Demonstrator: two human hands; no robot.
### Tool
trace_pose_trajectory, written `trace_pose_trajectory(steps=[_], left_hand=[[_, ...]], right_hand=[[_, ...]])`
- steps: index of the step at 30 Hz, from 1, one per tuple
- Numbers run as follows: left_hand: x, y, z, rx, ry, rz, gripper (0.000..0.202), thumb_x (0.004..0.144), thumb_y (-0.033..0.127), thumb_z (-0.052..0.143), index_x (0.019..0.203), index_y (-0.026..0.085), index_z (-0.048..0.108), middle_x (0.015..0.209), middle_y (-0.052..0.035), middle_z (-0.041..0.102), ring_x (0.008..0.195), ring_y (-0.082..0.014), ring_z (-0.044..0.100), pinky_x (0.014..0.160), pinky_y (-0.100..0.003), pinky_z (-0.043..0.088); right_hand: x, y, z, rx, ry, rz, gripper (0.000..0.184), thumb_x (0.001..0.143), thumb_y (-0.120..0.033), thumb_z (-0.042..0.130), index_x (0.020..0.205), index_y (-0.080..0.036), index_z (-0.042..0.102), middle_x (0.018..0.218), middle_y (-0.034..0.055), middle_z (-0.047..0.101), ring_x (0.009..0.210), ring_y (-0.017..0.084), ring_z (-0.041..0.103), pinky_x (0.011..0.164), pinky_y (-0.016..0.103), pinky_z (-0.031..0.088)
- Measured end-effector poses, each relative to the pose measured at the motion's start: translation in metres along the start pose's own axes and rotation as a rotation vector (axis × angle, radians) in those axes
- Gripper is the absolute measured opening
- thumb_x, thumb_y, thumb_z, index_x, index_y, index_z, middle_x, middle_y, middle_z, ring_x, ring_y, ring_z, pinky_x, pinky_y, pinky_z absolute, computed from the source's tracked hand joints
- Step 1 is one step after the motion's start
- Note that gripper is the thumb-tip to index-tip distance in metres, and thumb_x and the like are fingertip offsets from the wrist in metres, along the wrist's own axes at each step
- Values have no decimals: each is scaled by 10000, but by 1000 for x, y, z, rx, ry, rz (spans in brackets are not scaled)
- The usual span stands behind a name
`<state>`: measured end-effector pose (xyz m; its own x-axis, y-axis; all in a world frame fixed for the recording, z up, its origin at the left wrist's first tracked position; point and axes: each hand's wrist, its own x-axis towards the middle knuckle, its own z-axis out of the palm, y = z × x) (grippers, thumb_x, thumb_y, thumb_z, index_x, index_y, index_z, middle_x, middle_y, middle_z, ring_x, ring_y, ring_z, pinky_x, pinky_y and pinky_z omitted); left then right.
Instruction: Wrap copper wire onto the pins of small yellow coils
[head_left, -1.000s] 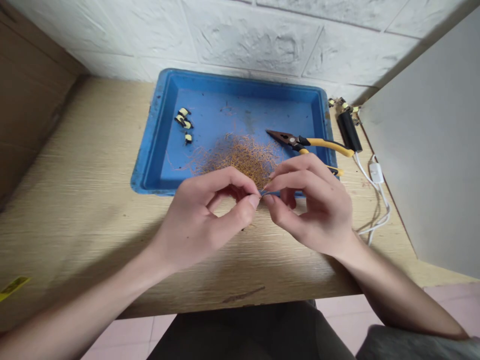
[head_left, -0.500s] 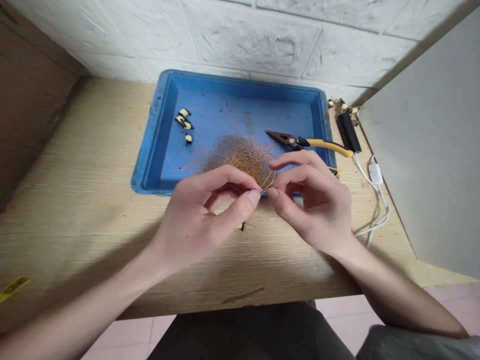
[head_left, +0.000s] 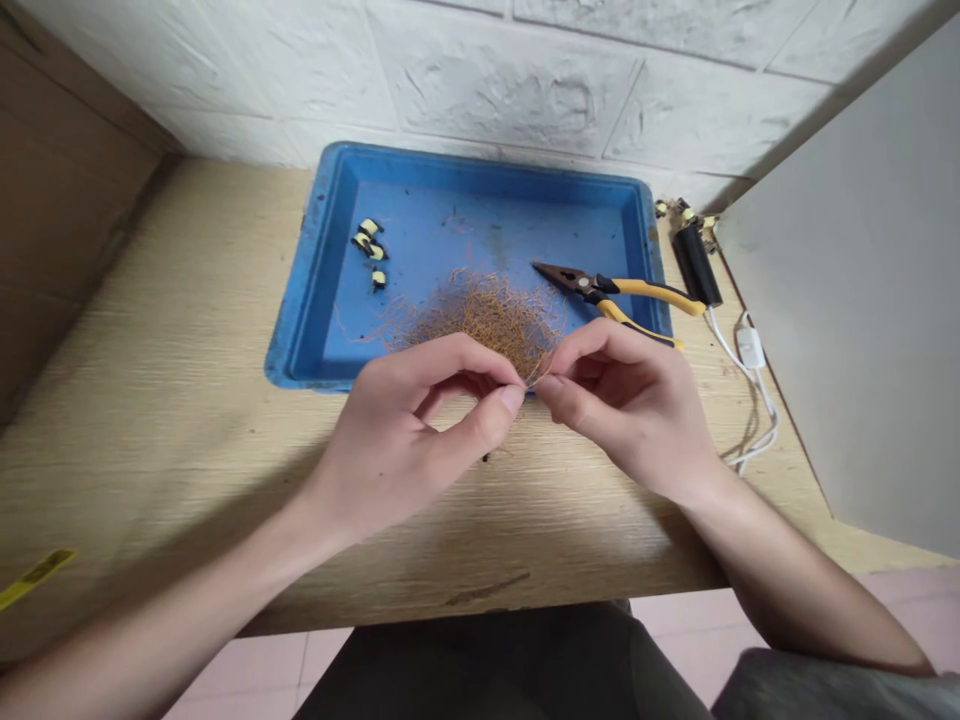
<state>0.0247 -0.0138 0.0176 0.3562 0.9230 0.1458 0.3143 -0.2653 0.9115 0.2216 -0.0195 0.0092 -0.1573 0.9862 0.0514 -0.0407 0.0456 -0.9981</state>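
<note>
Wooden bench (head_left: 165,470) | blue tray (head_left: 300,300) | tangled copper wire (head_left: 480,320) | left hand (head_left: 409,430), right hand (head_left: 626,415) pinching

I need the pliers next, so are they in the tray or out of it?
Partly in: the nose of the pliers lies inside the blue tray, while both yellow handles reach out over its right rim.
</note>
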Motion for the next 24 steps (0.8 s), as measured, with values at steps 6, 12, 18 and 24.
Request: trace_pose_trajectory(steps=[6, 12, 18, 24], left_hand=[[1, 1, -1, 22, -11, -15, 137, 930, 126, 646, 843, 221, 691, 685, 110, 684, 559, -40, 544, 507, -142, 405], [2, 1, -3, 51, -27, -34, 121, 906, 157, 651, 808, 212, 697, 555, 104, 548, 442, -57, 381, 426, -209, 290], [2, 0, -4, 19, -58, -166, 120, 908, 270, 659, 830, 211, 729, 532, 84, 514, 453, -71, 359, 426, -199, 258], [4, -3, -7, -9, -91, -236, 162, 899, 366, 694, 864, 233, 777, 601, 44, 642, 477, -86, 441, 452, -204, 310]], right_hand=[[0, -2, -3, -59, -68, 21, 129, 793, -129, 842, 809, -182, 726, 732, -32, 714, 620, 85, 616, 532, 203, 472], [0, -1, -6, -157, -151, -65, 30, 922, -193, 756, 898, -181, 743, 769, -3, 736, 657, 103, 620, 547, 227, 464], [-2, 3, -9, -235, -193, -22, 121, 994, -236, 700, 884, -186, 702, 788, -17, 684, 687, 96, 561, 607, 248, 436], [-4, 7, -10, -231, -202, -33, 103, 1022, -258, 670, 932, -209, 660, 790, -34, 597, 698, 106, 510, 592, 270, 380]])
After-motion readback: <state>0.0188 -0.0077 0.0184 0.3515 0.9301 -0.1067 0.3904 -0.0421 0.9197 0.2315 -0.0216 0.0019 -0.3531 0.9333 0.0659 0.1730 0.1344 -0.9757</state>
